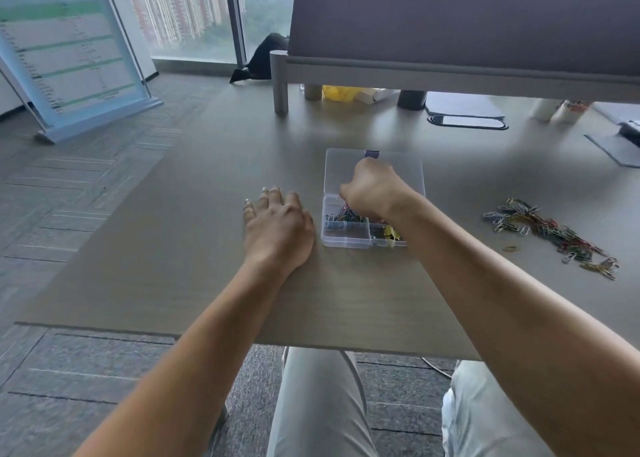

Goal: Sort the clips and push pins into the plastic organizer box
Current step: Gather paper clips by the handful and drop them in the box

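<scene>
A person sits at a grey-brown wooden worktop (194, 248), pale trousers showing below its near edge. Both bare forearms reach forward. The left hand (277, 229) lies palm down on the worktop with its fingers relaxed and spread, holding nothing, just left of a small clear plastic organizer box (346, 240). The box stands open, its clear lid (343, 169) lying flat on the far side. The right hand (372, 190) hovers over the box with its fingers curled downward into a compartment of mixed coloured paper clips (348, 214); whether it holds any cannot be told. A near right compartment holds yellow pieces (390, 233), too small to identify. Well to the right, a loose pile of coloured paper clips (550, 231) is scattered on the worktop. Farther off stands a grey desk partition (464, 20).
</scene>
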